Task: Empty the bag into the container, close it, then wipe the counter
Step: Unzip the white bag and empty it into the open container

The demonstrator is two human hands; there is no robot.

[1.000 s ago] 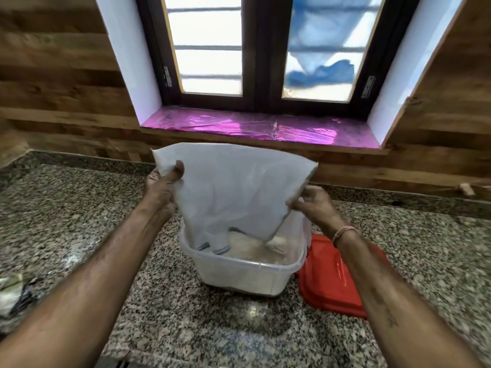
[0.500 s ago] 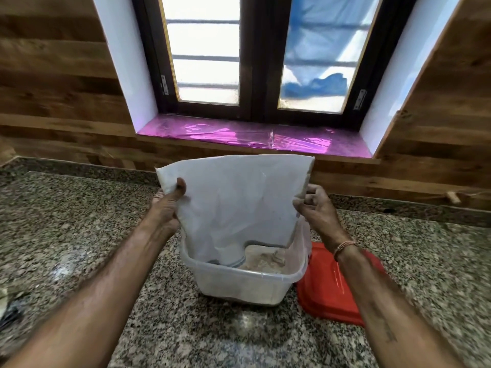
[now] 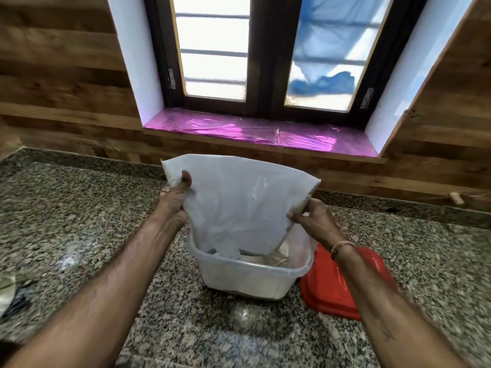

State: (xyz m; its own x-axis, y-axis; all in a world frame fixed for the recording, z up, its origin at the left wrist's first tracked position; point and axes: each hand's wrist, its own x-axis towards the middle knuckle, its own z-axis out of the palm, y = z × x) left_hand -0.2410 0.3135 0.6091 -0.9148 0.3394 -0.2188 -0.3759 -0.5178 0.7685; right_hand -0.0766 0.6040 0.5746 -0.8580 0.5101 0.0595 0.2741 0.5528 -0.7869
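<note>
Granite counter runs beneath a wood-panelled wall and a dark-framed window, whose sill is covered in pink foil. Clear plastic container stands open on the counter, centre of view, with pale powdery contents visible inside. White plastic bag is held directly above it, lower end hanging inside the container walls. Left hand pinches the bag near its upper left corner, with the thumb on the near face and the fingers behind. Right hand pinches the right edge, just below the upper right corner. Red lid lies flat on the counter just beside the container's right side, partly hidden by the right forearm. Crumpled item at the far left edge, well apart, is too blurred to identify.
</note>
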